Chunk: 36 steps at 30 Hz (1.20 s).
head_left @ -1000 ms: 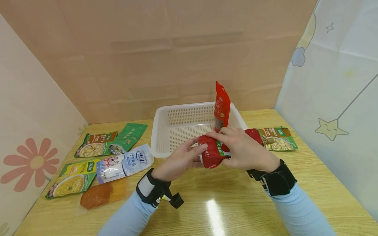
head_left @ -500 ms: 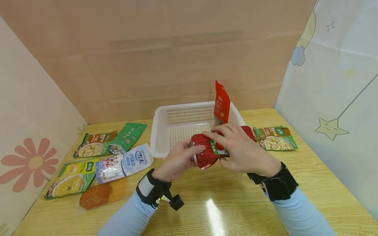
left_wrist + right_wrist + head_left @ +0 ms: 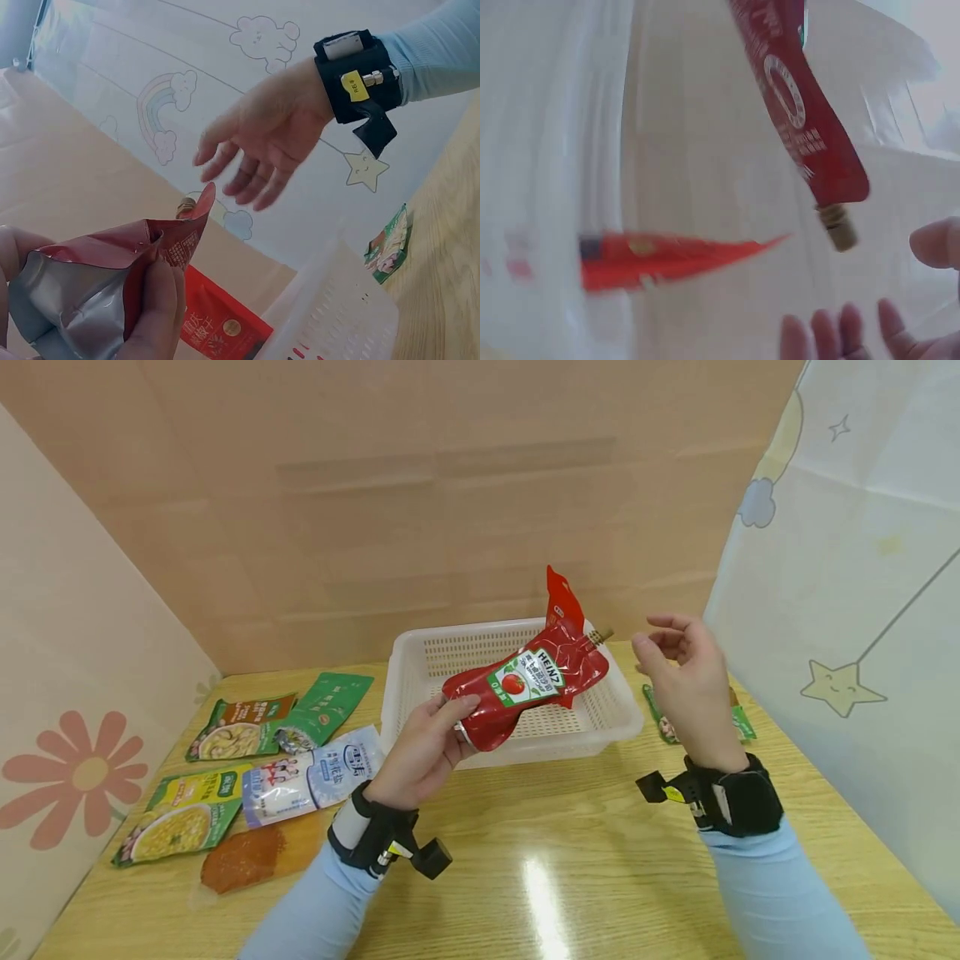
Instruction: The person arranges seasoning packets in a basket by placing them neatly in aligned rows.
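Note:
My left hand (image 3: 426, 745) grips the bottom end of a red Heinz ketchup pouch (image 3: 517, 681), thumb on its front. The pouch tilts up to the right over the white basket (image 3: 408, 693), its gold cap (image 3: 597, 637) pointing away from me. In the left wrist view the silver base (image 3: 79, 307) of the pouch shows between thumb and fingers. My right hand (image 3: 693, 689) is in the air right of the cap, apart from it, fingers loosely bent and holding nothing. Behind the ketchup pouch a bright red pouch (image 3: 562, 597) stands upright in the basket, partly hidden.
On the left lie a brown-green soup packet (image 3: 240, 727), a green pouch (image 3: 326, 710), a yellow-green soup packet (image 3: 183, 818), a white-blue pouch (image 3: 315, 777) and a clear packet of reddish-brown contents (image 3: 243, 856). Another green packet (image 3: 741, 720) lies right of the basket, partly behind my right hand.
My right hand has let go of the ketchup pouch and moved up and right. With the left hand, the pouch has swung up over the basket, its front now showing.

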Each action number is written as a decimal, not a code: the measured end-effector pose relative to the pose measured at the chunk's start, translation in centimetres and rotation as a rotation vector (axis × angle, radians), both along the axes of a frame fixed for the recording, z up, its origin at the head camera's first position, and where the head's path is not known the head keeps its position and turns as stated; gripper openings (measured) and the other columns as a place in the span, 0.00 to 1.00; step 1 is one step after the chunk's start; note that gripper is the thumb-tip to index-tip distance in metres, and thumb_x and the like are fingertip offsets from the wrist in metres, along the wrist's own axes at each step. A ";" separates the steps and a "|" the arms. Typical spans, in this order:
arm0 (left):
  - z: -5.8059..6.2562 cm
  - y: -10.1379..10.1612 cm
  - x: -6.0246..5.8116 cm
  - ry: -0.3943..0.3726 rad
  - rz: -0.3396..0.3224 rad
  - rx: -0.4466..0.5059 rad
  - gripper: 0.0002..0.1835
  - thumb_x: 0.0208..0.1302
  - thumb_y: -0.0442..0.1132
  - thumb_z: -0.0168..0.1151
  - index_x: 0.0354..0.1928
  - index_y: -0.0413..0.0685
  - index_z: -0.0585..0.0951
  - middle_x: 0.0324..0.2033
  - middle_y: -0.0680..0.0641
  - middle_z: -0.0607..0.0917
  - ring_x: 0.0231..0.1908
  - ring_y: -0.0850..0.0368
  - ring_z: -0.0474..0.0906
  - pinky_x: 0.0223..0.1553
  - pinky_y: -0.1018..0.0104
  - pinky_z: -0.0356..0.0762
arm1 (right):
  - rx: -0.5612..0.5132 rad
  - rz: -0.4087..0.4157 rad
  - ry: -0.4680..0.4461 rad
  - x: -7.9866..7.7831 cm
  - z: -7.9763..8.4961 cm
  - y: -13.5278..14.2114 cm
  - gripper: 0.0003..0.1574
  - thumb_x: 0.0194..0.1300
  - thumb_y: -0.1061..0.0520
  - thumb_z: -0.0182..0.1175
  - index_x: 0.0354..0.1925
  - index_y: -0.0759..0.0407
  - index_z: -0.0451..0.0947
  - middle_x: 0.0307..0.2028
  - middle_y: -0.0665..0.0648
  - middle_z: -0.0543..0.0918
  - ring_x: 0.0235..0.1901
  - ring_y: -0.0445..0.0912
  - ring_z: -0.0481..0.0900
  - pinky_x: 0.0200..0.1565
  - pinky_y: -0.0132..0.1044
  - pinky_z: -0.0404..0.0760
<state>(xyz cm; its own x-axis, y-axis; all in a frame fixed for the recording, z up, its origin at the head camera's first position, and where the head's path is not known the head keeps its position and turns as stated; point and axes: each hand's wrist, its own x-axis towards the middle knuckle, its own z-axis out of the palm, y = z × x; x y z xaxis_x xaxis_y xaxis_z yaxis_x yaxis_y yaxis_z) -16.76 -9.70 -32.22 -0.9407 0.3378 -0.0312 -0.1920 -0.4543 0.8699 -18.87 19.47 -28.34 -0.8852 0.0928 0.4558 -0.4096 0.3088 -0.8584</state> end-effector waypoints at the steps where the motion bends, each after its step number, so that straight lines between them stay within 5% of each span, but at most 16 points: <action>1: 0.0 0.0 0.0 0.004 -0.006 0.007 0.27 0.74 0.41 0.55 0.68 0.38 0.62 0.61 0.38 0.72 0.54 0.46 0.77 0.52 0.59 0.79 | -0.079 0.060 -0.084 -0.3 -0.2 0.1 0.32 0.72 0.50 0.60 0.66 0.63 0.65 0.47 0.58 0.74 0.45 0.47 0.76 0.46 0.29 0.80; 6: -0.2 0.5 0.2 0.009 -0.043 0.017 0.27 0.74 0.41 0.55 0.69 0.39 0.62 0.62 0.38 0.72 0.55 0.47 0.77 0.53 0.59 0.79 | -0.455 0.436 -0.429 -1.4 -1.3 0.0 0.43 0.73 0.45 0.56 0.74 0.63 0.53 0.56 0.58 0.76 0.49 0.50 0.81 0.52 0.43 0.81; 12: -0.6 1.0 0.3 0.008 -0.048 0.051 0.26 0.74 0.39 0.55 0.68 0.39 0.62 0.61 0.38 0.72 0.55 0.47 0.77 0.53 0.59 0.78 | -0.630 0.672 -0.459 -1.3 -1.8 -1.1 0.29 0.78 0.43 0.47 0.68 0.57 0.60 0.54 0.57 0.82 0.48 0.53 0.84 0.51 0.51 0.80; 21: -1.3 1.8 0.6 0.058 -0.118 0.047 0.26 0.72 0.37 0.56 0.68 0.40 0.63 0.62 0.39 0.73 0.55 0.48 0.76 0.54 0.59 0.77 | -0.592 0.588 -0.527 0.1 -1.5 -2.9 0.31 0.76 0.53 0.54 0.69 0.54 0.54 0.61 0.60 0.68 0.54 0.52 0.79 0.51 0.50 0.79; 29: -1.3 1.9 0.7 0.108 -0.153 0.062 0.26 0.73 0.37 0.55 0.69 0.42 0.62 0.63 0.38 0.71 0.56 0.47 0.74 0.55 0.57 0.77 | -0.484 0.654 -0.466 0.5 -1.8 -3.6 0.27 0.74 0.62 0.55 0.66 0.57 0.59 0.57 0.61 0.75 0.51 0.56 0.83 0.48 0.54 0.80; 36: -1.3 1.8 0.5 0.100 -0.192 0.064 0.26 0.74 0.36 0.52 0.70 0.41 0.60 0.64 0.39 0.70 0.56 0.47 0.74 0.55 0.57 0.77 | -0.394 0.580 -0.443 0.7 -1.8 -4.1 0.30 0.72 0.62 0.59 0.66 0.56 0.59 0.59 0.62 0.71 0.53 0.54 0.81 0.47 0.55 0.81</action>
